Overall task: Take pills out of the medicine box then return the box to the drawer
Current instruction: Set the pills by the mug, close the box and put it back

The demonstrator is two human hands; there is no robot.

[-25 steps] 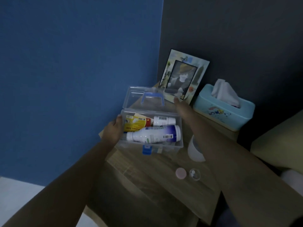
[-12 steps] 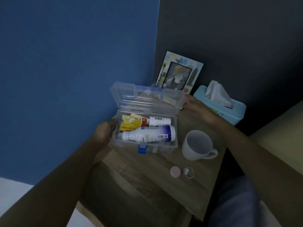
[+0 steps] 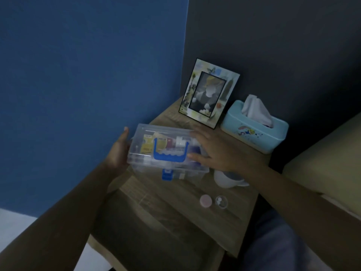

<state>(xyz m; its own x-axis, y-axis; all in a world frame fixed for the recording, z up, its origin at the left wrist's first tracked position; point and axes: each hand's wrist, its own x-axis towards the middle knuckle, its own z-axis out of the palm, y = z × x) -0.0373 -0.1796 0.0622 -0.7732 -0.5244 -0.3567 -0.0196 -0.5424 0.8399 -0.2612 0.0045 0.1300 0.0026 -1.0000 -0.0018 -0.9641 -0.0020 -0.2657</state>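
Observation:
The clear plastic medicine box (image 3: 148, 159) with a blue handle and blue latch stands on the wooden nightstand (image 3: 175, 194), its lid down over bottles and a yellow packet. My left hand (image 3: 118, 151) grips the box's left end. My right hand (image 3: 213, 151) lies flat on the right part of the lid. A small clear cup with white pills (image 3: 221, 201) and its pink cap (image 3: 205, 200) sit on the nightstand in front of the box. The drawer below, near the nightstand's front, is dark and hard to make out.
A white mug (image 3: 224, 178) stands right of the box, partly under my right wrist. A picture frame (image 3: 209, 93) and a light blue tissue box (image 3: 256, 130) stand at the back. Blue wall on the left, a bed edge at right.
The box's lid has come down from open to closed. My right hand moved from the lid's rear edge onto its top. The left hand stayed on the box's left end.

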